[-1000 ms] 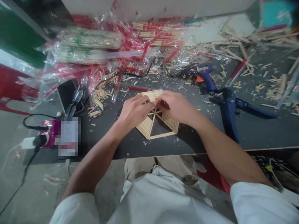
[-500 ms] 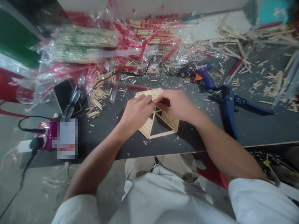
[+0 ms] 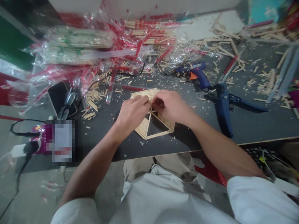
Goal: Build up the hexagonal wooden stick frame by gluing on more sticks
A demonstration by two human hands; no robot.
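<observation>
A many-sided frame of thin wooden sticks (image 3: 159, 135) lies on the dark table, some of its triangular sections filled with rows of sticks and the one nearest me open. My left hand (image 3: 135, 111) rests over its left side with bent fingers gripping the frame near the centre. From the right, my right hand (image 3: 168, 104) reaches to the same centre, its thumb and fingertips pinched together. What lies in that pinch is too small and hidden to make out. Both hands cover much of the frame's middle.
A blue glue gun (image 3: 198, 74) and blue-handled cutters (image 3: 223, 105) lie to the right. Packs of sticks in plastic (image 3: 81, 43) fill the back left. Glasses (image 3: 68, 101), a phone (image 3: 56, 96) and a purple power adapter (image 3: 44, 137) sit left. Stick offcuts (image 3: 92, 102) are scattered around.
The whole view has shifted slightly, so the table things appear a little further left. Both hands stay at the frame's centre, with only small finger movement.
</observation>
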